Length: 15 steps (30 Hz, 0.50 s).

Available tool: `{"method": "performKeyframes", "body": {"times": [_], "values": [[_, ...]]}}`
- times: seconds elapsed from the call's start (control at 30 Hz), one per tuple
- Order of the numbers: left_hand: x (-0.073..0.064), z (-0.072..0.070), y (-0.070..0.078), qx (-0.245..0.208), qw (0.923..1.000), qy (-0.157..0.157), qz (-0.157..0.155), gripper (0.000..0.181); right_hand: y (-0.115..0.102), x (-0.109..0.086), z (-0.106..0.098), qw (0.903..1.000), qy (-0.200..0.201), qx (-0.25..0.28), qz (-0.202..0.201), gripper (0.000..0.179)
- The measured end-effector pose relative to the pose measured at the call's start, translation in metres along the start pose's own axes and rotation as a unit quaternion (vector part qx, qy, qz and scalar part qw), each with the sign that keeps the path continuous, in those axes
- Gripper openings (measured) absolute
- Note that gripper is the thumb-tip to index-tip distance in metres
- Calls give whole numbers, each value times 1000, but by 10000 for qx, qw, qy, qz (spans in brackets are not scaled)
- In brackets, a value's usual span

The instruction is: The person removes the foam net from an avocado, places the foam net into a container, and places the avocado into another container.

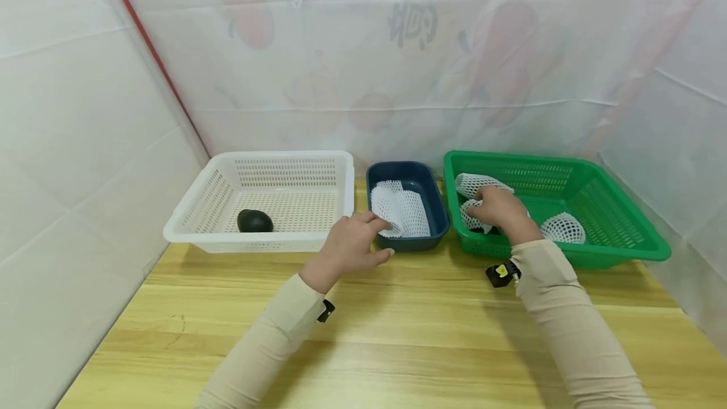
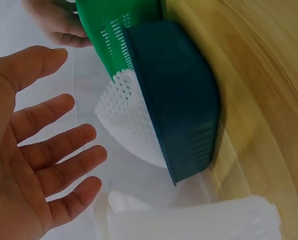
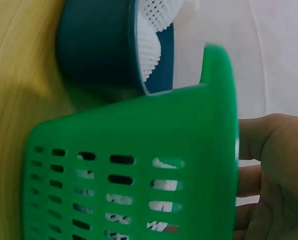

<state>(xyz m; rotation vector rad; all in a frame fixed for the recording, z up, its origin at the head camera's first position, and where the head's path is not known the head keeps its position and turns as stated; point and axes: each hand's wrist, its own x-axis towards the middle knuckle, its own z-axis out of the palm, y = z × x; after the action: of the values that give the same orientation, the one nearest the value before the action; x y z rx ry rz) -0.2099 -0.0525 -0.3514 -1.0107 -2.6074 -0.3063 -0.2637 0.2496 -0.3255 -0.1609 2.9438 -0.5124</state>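
Note:
My left hand [image 1: 353,242] hovers at the near left rim of the blue basket [image 1: 413,243], fingers spread and holding nothing. Flattened white foam net sleeves [image 1: 400,210] lie in that basket. My right hand [image 1: 502,210] reaches over the near rim of the green basket [image 1: 619,250], its fingers at a white foam net [image 1: 472,214] in the left part; I cannot tell whether they grip it. Another foam net [image 1: 479,184] lies just behind those fingers. In the right wrist view the basket wall hides the fingertips.
A white basket [image 1: 258,246] stands on the left with a dark avocado [image 1: 254,221] in it. Farther right in the green basket sits a rounded foam-netted piece [image 1: 563,228]. The baskets stand on a wooden table [image 1: 397,333] against a white sheeted wall [image 1: 341,49].

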Motion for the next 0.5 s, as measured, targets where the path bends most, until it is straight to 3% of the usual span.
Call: {"method": "performKeyframes", "body": {"times": [0.27,0.5], "values": [[0,9,8,-270,9981,-551,38,42,6,5,5,9993,-203,265,153,58],[0,19,11,-336,9961,-807,127,40,10,11,8,9966,-384,569,454,64]]}}
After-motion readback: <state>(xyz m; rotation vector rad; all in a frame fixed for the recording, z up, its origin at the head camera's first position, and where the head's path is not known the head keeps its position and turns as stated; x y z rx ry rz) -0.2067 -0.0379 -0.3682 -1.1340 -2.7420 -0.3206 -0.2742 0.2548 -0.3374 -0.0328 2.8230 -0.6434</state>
